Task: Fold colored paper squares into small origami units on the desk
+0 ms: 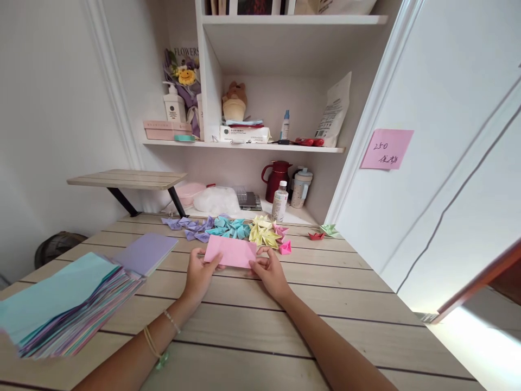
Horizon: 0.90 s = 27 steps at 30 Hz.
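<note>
A pink sheet of paper [231, 251], a wide rectangle that looks folded, is held up just above the table. My left hand [200, 271] pinches its left end, thumb on the front. At the lower right corner my right hand [271, 271] grips it between thumb and fingers. Just behind the sheet lie folded paper boats in purple [199, 231], blue [230, 227], yellow [264, 233] and pink [285, 247]. A red paper boat [316, 236] and a green one [329, 230] sit apart to the right.
A thick stack of coloured paper [69, 304] lies at the left, beside a purple pad [147, 252]. At the table's back stand a bottle [279, 202], a dark red jug [278, 182] and a small raised wooden shelf [128, 179]. A pink note [386, 149] is stuck on the right wall.
</note>
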### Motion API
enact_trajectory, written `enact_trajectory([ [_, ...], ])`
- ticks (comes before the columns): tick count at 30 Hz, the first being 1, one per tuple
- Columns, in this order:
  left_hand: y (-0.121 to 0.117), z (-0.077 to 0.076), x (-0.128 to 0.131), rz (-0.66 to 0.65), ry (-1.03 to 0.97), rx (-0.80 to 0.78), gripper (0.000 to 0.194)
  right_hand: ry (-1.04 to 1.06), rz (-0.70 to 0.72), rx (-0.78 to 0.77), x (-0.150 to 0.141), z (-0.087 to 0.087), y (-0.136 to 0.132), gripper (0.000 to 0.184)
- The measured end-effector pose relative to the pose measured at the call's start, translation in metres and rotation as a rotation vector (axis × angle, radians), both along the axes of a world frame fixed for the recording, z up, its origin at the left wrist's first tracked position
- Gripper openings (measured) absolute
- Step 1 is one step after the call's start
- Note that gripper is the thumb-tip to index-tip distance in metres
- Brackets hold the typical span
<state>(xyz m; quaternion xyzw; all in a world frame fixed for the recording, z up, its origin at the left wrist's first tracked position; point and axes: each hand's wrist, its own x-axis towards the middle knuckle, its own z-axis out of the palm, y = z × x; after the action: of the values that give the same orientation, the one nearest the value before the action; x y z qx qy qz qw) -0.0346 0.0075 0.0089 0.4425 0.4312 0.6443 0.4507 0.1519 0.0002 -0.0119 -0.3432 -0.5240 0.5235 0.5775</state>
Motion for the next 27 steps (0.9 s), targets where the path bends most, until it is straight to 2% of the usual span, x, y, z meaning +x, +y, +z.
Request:
enact_trajectory([
  [2, 0.004, -0.004, -0.003, 0.048, -0.062, 0.031, 0.052, -0.095, 0.007, 0.095, -0.003, 0.001, -0.005, 0.037],
  [5, 0.004, -0.006, -0.004, 0.029, -0.088, 0.054, 0.039, -0.332, 0.044, 0.253, -0.005, 0.007, -0.013, 0.035],
  [8, -0.001, -0.004, 0.0, -0.123, -0.029, 0.003, 0.028, -0.522, 0.093, 0.329, -0.004, 0.012, -0.018, 0.04],
  [10, -0.007, -0.002, 0.005, -0.236, 0.014, -0.05, 0.03, -0.558, 0.106, 0.331, -0.004, 0.013, -0.018, 0.048],
  [13, -0.012, 0.002, 0.009, -0.294, 0.041, -0.083, 0.037, -0.535, 0.094, 0.299, -0.005, 0.01, -0.014, 0.049],
  [17, -0.014, 0.006, 0.008, -0.297, 0.069, -0.096, 0.038, -0.47, -0.032, 0.262, -0.004, 0.007, -0.007, 0.03],
  [20, -0.014, 0.006, 0.007, -0.371, 0.099, -0.119, 0.043, -0.32, -0.107, 0.238, -0.001, 0.006, -0.003, 0.017],
  [23, -0.013, 0.002, 0.007, -0.416, 0.112, -0.095, 0.05, -0.148, -0.064, 0.105, 0.001, 0.004, -0.001, 0.021],
  [25, -0.011, -0.001, 0.008, -0.375, 0.081, -0.044, 0.06, -0.056, -0.004, 0.034, 0.0, 0.003, 0.0, 0.025],
  [27, -0.009, -0.003, 0.008, -0.316, 0.031, -0.011, 0.075, -0.015, 0.042, 0.015, -0.001, 0.002, 0.0, 0.044],
])
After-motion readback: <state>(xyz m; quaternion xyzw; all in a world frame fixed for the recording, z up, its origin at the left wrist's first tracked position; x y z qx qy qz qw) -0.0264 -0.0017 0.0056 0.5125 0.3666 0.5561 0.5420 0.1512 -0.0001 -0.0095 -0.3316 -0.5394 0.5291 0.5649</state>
